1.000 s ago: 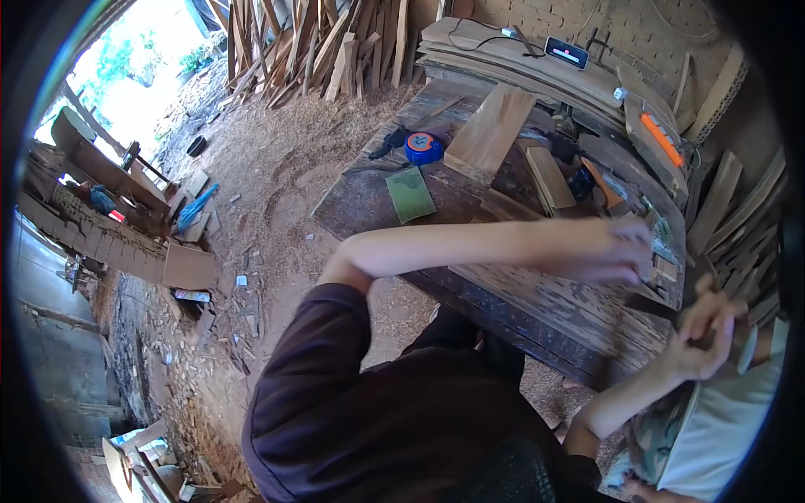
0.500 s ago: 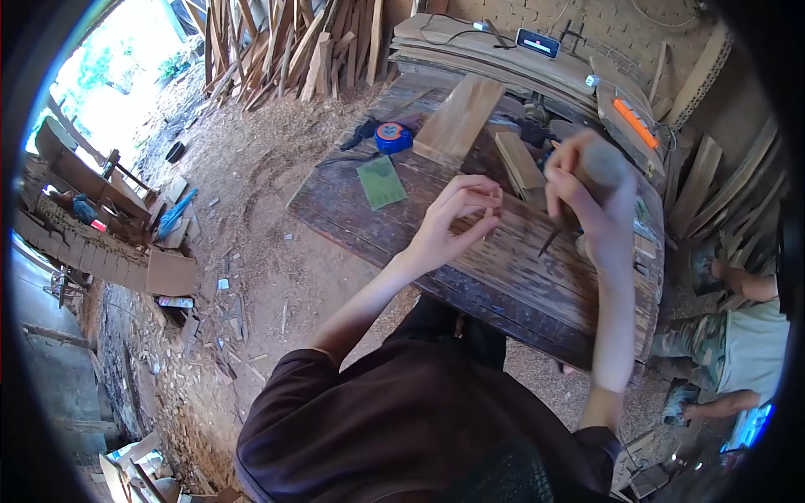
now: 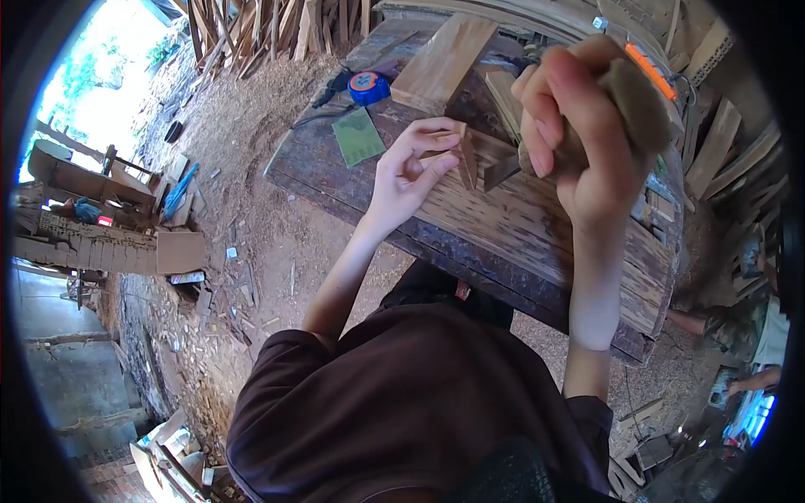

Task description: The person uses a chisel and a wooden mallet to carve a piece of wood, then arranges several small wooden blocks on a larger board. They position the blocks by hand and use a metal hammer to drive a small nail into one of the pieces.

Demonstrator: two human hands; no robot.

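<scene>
Over the dark worn wooden table (image 3: 503, 247), my left hand (image 3: 419, 168) pinches a small flat piece of wood (image 3: 467, 158) between thumb and fingers. My right hand (image 3: 587, 134), raised close to the camera, is wrapped round a tool with a thick rounded grey-brown handle (image 3: 641, 109). A dark flat blade (image 3: 501, 171) points from below that hand toward the small wood piece; whether they touch cannot be told. Behind my left hand lie a green sheet (image 3: 358, 137), a blue and orange tape measure (image 3: 368, 87) and a wide board (image 3: 444, 65).
An orange power strip (image 3: 651, 71) lies at the back right. Wood strips (image 3: 277, 25) stand in a pile beyond the shavings-covered floor (image 3: 251, 159). At the lower right another person's arm (image 3: 755, 381) shows. A cardboard box (image 3: 179, 252) sits on the left.
My right hand has risen toward the camera, and the blade now lies nearer my left hand. The view has shifted, and the small wood piece shows more clearly.
</scene>
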